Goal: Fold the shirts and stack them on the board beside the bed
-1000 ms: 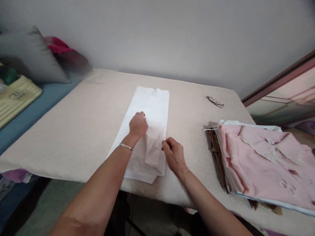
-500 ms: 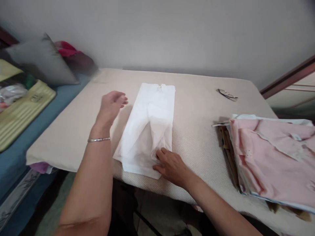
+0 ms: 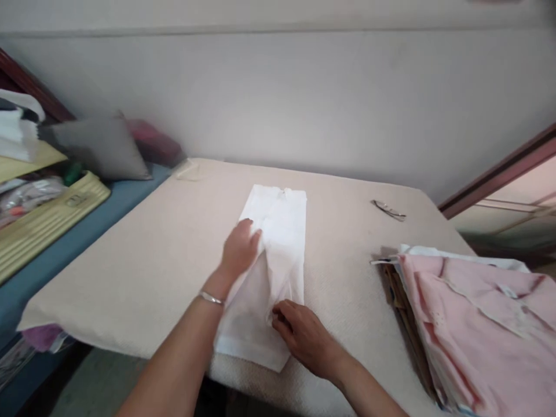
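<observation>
A white garment [image 3: 284,217] lies in a long folded strip on the table, its lower half creased and partly see-through. My left hand [image 3: 240,248], a silver bangle at its wrist, is at the garment's left edge. Its thumb lies over the cloth and its other fingers curl at the edge, partly hidden. Lower down, my right hand [image 3: 306,336] pinches a loose fold of the same garment near its right side.
A pale cloth covers the table [image 3: 174,255]. At right lies a stack of folded clothes with a pink garment [image 3: 486,324] on top. Eyeglasses [image 3: 388,210] rest at the back right. Leftward are a grey cushion [image 3: 102,147] and a yellow container [image 3: 52,223].
My left hand has come down from the air beside the garment onto its left edge. My right hand stays at the lower fold. The view has tilted upward.
</observation>
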Tool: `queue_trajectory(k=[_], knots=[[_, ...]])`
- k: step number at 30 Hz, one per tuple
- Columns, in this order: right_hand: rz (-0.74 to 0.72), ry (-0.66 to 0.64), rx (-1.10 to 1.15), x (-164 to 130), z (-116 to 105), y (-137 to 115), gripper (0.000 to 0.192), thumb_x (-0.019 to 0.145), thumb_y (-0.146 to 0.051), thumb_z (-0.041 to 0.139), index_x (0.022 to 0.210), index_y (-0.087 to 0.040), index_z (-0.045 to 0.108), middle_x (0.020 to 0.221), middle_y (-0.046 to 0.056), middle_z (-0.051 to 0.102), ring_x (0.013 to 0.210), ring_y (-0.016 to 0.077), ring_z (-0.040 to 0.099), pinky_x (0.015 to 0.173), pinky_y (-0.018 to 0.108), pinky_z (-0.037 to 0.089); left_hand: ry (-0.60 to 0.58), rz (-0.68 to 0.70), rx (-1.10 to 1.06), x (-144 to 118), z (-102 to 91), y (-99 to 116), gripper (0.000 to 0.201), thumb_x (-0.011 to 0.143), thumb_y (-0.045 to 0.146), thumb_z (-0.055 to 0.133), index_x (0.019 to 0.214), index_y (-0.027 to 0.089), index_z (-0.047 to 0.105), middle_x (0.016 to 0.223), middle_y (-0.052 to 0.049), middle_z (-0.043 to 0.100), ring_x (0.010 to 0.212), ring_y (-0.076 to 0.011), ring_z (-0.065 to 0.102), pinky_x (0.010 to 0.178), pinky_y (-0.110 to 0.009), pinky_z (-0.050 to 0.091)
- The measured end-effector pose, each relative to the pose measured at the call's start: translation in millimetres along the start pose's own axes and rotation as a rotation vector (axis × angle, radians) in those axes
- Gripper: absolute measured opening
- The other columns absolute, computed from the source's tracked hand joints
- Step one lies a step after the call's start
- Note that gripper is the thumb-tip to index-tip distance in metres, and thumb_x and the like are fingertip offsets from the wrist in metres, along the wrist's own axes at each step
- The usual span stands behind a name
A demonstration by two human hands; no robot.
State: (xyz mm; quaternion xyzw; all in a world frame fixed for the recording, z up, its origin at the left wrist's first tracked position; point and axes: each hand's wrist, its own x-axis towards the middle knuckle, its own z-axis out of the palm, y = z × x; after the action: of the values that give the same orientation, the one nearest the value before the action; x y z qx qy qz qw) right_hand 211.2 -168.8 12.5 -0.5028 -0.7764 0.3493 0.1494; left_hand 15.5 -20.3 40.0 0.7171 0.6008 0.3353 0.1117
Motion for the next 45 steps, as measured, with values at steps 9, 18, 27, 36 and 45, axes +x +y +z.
queue_trajectory(k=[9, 18, 27, 36, 45], knots=[[0.085, 0.161, 0.023, 7, -17, 17, 0.013, 0.098, -0.024, 0.051, 0.090, -0.021, 0.060, 0.084, 0.003, 0.066, 0.078, 0.0181, 0.059, 0.069, 0.029, 0.038, -0.390, 0.205, 0.454, -59, 88.8, 7, 0.086, 0.099, 0.064, 0.034, 0.159, 0.003, 0.027, 0.167, -0.025, 0.017, 0.156, -0.0386, 0.009, 0.123, -0.064, 0.013], [0.029, 0.096, -0.224, 1, -23, 5, 0.014, 0.095, -0.013, 0.049, 0.100, -0.021, 0.059, 0.094, 0.003, 0.067, 0.084, 0.0184, 0.063, 0.073, 0.030, 0.044, -0.405, 0.219, 0.413, -39, 65.0, 8, 0.072, 0.101, 0.057, 0.035, 0.158, 0.014, 0.031, 0.168, -0.019, 0.020, 0.156, -0.0358, 0.012, 0.123, -0.064, 0.014], [-0.163, 0.124, -0.666, -40, -11, 31, 0.082, 0.065, 0.006, 0.054, 0.144, -0.017, 0.045, 0.159, 0.019, 0.038, 0.140, 0.0352, 0.043, 0.105, 0.049, 0.047, -0.525, -0.180, 0.440, -9, -48.4, -44, 0.021, 0.093, 0.032, 0.048, 0.102, 0.019, 0.062, 0.101, -0.015, 0.072, 0.096, -0.0289, 0.069, 0.081, -0.039, 0.050], [-0.362, 0.031, -0.633, -34, 3, 38, 0.063, 0.084, -0.003, 0.054, 0.147, -0.011, 0.046, 0.164, 0.021, 0.028, 0.153, 0.0339, 0.024, 0.118, 0.052, 0.037, -0.659, -0.340, 0.373, -47, -66.9, -72, 0.023, 0.078, 0.023, 0.058, 0.099, 0.019, 0.050, 0.090, -0.010, 0.069, 0.081, -0.0240, 0.067, 0.064, -0.030, 0.043], [-0.482, 0.202, -0.560, -35, 9, 57, 0.060, 0.096, -0.004, 0.044, 0.155, -0.008, 0.034, 0.158, 0.023, 0.040, 0.151, 0.0299, 0.031, 0.117, 0.054, 0.042, -0.831, -0.095, 0.350, -92, -105.7, -61, 0.029, 0.078, 0.016, 0.054, 0.106, 0.024, 0.051, 0.099, -0.004, 0.062, 0.083, -0.0205, 0.061, 0.073, -0.032, 0.044]])
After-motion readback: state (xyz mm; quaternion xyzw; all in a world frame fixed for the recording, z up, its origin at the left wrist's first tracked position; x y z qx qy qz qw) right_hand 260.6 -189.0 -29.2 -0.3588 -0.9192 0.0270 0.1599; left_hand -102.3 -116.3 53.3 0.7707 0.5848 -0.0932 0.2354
